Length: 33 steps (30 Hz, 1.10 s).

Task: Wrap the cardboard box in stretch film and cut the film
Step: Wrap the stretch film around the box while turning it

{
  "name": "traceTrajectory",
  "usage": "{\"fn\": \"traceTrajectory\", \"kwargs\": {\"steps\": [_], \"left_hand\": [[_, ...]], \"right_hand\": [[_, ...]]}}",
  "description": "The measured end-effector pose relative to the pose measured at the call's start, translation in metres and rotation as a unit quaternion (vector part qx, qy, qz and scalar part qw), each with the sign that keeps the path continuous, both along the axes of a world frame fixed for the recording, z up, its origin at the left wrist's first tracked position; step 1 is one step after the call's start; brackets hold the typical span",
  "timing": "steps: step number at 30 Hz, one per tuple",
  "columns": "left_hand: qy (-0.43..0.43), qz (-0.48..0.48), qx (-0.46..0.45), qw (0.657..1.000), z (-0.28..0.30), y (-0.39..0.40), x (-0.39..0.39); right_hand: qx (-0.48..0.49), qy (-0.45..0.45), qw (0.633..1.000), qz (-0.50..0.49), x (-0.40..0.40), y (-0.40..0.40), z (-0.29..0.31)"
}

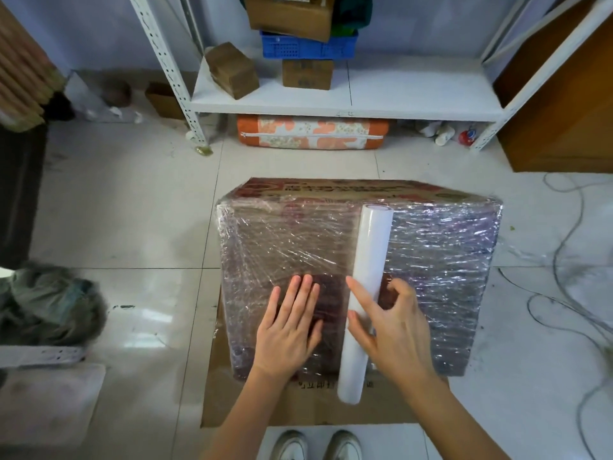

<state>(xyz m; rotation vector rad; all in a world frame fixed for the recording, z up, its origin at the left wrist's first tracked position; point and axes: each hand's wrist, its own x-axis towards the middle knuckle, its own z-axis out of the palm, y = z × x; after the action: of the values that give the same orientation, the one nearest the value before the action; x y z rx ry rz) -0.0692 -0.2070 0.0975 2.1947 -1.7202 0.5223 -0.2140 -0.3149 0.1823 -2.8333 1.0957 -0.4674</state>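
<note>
A large cardboard box [441, 260] stands on the tiled floor, most of its top and sides covered in shiny stretch film; a printed strip at its far edge is bare. The white film roll [366, 280] lies lengthwise across the box top, its near end jutting over the front edge. My left hand [288, 327] lies flat on the film left of the roll, fingers straight. My right hand [388, 323] is at the roll's right side, its thumb and a finger touching the roll, the other fingers loosely bent above the box.
A flat cardboard sheet [298, 410] lies under the box's near side, with my shoes [315, 446] behind it. A white metal shelf [348, 97] with boxes and a blue crate stands ahead. Loose cables [564, 247] trail on the right; a cloth heap [49, 303] sits left.
</note>
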Motion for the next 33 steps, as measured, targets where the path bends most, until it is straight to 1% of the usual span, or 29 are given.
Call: {"fn": "traceTrajectory", "kwargs": {"steps": [3, 5, 7, 9, 11, 14, 16, 21, 26, 29, 30, 31, 33], "left_hand": [[0.003, 0.003, 0.010, 1.000, 0.007, -0.003, 0.003], [0.004, 0.003, 0.020, 1.000, 0.010, -0.005, 0.005], [0.007, 0.008, 0.023, 1.000, 0.011, -0.009, 0.006], [0.016, 0.015, 0.015, 1.000, 0.011, -0.011, 0.003], [0.028, 0.023, -0.002, 0.999, 0.011, -0.012, -0.003], [0.039, 0.030, -0.025, 0.998, 0.010, -0.013, -0.010], [0.035, 0.027, -0.029, 0.999, 0.008, -0.014, -0.009], [0.015, 0.012, -0.029, 0.999, -0.001, -0.012, -0.001], [0.033, 0.009, -0.026, 0.999, 0.002, -0.013, -0.001], [0.045, 0.020, -0.019, 0.999, 0.012, -0.016, -0.009], [0.041, -0.004, -0.014, 0.999, 0.015, -0.018, -0.015], [0.025, -0.052, -0.001, 0.998, 0.015, -0.019, -0.021], [-0.025, -0.165, 0.047, 0.985, 0.008, -0.021, -0.034]], "right_hand": [[0.009, -0.021, 1.000, 0.022, -0.009, -0.007, 0.001], [0.008, -0.016, 0.999, 0.045, -0.017, -0.012, 0.003], [0.020, -0.025, 0.999, 0.044, -0.022, -0.015, 0.003], [0.038, -0.048, 0.998, 0.018, -0.019, -0.011, 0.003], [0.045, -0.043, 0.998, -0.021, -0.009, -0.001, 0.004], [0.020, -0.026, 0.996, -0.082, 0.007, 0.005, 0.002], [0.009, -0.028, 0.995, -0.099, 0.010, 0.003, 0.000], [0.009, -0.059, 0.996, -0.067, -0.013, -0.007, -0.003], [0.015, -0.032, 0.999, -0.027, -0.043, -0.013, -0.007], [0.060, -0.025, 0.997, -0.030, -0.045, -0.011, -0.009], [0.071, -0.024, 0.997, -0.035, -0.043, -0.010, -0.007], [0.074, -0.017, 0.996, -0.042, -0.040, -0.009, -0.006], [0.065, -0.012, 0.996, -0.060, -0.033, -0.009, 0.000]]}}
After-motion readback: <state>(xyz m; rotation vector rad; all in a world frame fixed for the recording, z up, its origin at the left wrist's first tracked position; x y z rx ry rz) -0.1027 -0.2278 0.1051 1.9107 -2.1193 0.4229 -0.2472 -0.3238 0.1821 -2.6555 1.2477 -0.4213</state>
